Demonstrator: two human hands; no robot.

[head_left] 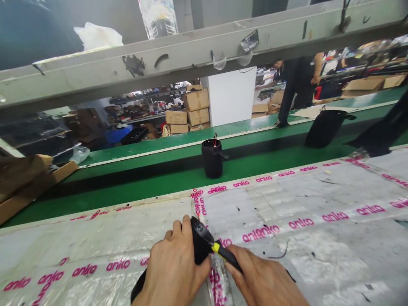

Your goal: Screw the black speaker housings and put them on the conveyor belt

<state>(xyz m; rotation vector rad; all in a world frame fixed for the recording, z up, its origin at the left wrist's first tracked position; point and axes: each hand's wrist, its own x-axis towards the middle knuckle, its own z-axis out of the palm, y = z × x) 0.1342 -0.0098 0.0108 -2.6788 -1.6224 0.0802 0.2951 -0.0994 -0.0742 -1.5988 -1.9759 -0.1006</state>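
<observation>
My left hand [174, 261] is wrapped round a black part [200, 248] low in the middle of the view, just above the plastic-covered table. My right hand [263, 276] grips the black and yellow handle of a tool [223, 255]. The tool's dark metal head lies against the top of the black part, beside my left fingertips. Another black cylinder [212, 160] stands upright on the green belt ahead, with red wires out of its open top and a strap at its side.
A tilted black cylinder [328, 127] is farther right on the green belt [153, 174]. A cardboard box [22, 182] sits at the left edge. A grey beam [191, 51] crosses overhead. Beyond the belt, a person [296, 85] stands near stacked cartons [197, 104].
</observation>
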